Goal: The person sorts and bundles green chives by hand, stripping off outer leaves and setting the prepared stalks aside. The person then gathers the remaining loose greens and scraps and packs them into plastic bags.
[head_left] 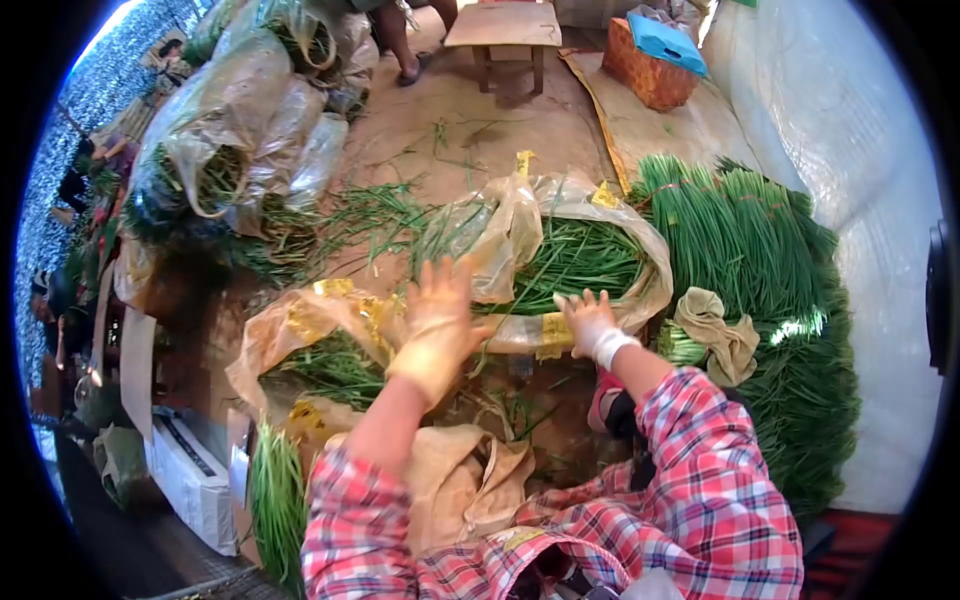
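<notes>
My left hand (437, 325), fingers spread and wearing a pale glove or wrap, is raised between two open plastic bags and holds nothing. Below and left of it, one bag (262, 336) contains green stalks (338, 372). My right hand (590, 322), with a white band at the wrist, has its fingers apart at the near rim of the other bag (655, 285). Long green leaves (585, 262) fill that bag. Whether the right fingers touch the plastic cannot be told.
Bundled green stalks (740, 235) are piled along the right, with a brown cloth (718, 335) beside them. Filled plastic bags (235, 95) stand at upper left. A low wooden table (505, 25) and a box (648, 70) are at the back. A person's leg (393, 40) shows near the table.
</notes>
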A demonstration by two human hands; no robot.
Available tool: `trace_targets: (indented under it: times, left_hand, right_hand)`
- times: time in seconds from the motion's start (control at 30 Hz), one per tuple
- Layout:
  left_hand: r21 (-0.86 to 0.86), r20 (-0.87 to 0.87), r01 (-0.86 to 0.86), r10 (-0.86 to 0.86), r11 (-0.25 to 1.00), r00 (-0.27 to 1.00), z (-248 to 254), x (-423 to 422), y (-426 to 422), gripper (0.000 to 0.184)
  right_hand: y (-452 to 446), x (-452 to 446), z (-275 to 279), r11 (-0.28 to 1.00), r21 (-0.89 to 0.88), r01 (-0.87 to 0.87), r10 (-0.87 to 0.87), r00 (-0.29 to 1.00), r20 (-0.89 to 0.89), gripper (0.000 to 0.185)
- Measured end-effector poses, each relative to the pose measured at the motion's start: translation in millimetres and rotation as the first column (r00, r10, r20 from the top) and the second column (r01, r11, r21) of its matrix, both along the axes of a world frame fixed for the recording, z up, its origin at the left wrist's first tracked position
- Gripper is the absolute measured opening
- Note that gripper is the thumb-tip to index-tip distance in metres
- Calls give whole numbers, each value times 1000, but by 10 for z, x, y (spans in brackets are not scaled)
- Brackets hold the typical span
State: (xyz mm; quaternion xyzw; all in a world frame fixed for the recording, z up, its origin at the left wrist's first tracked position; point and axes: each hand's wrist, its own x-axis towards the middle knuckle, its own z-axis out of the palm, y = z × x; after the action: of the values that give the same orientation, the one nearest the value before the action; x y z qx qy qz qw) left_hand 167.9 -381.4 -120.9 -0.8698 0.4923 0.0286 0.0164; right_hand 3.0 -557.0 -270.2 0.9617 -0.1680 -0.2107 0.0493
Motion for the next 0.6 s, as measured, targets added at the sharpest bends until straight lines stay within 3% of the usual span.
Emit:
trace_targets:
  times: [0.03,0.1,0.17,0.23,0.3,0.33,0.4,0.43,0.5,0.57,0.6]
  left_hand:
    - [99,-74,-43,51,994,996,-219,37,-339,110]
    - [104,-91,4,6,995,996,-753,219,-772,111]
    - [104,21,-69,67,992,998,-1229,411,-1031,101]
    - [247,-31,-146,159,958,987,-1782,827,-1118,76]
    - [314,-375,-259,370,914,850,-1626,1024,-1018,47]
    - [49,-811,-580,372,813,452,-1716,1152,-828,41]
    - [-205,-977,-856,-40,475,212,-1734,1503,-299,33]
    - [-403,-911,-800,-108,445,398,-1584,1671,-48,31]
    - [-96,-960,-984,-275,153,50,-877,1793,259,27]
    - [-138,-959,-978,-266,154,93,-911,1942,560,28]
    - [-177,-956,-969,-263,172,128,-942,2000,689,30]
  right_hand:
    - [9,-10,-191,994,-82,-73,71,997,-31,87]
    - [25,15,-484,995,97,-17,26,995,-93,59]
    - [-7,-40,-515,968,229,-107,134,985,-108,42]
    - [-39,-18,-259,887,460,-36,163,957,-240,38]
    - [-118,-92,-148,770,630,98,62,972,-226,40]
    - [-129,-69,-23,741,655,150,5,973,-229,42]
    - [-116,-24,-17,746,654,125,74,960,-268,42]
    - [-101,-9,2,753,650,105,107,954,-279,39]
    - [-47,28,86,752,656,57,170,946,-277,37]
    - [8,109,206,780,610,137,165,896,-413,35]
    - [22,42,97,770,636,39,246,902,-354,36]
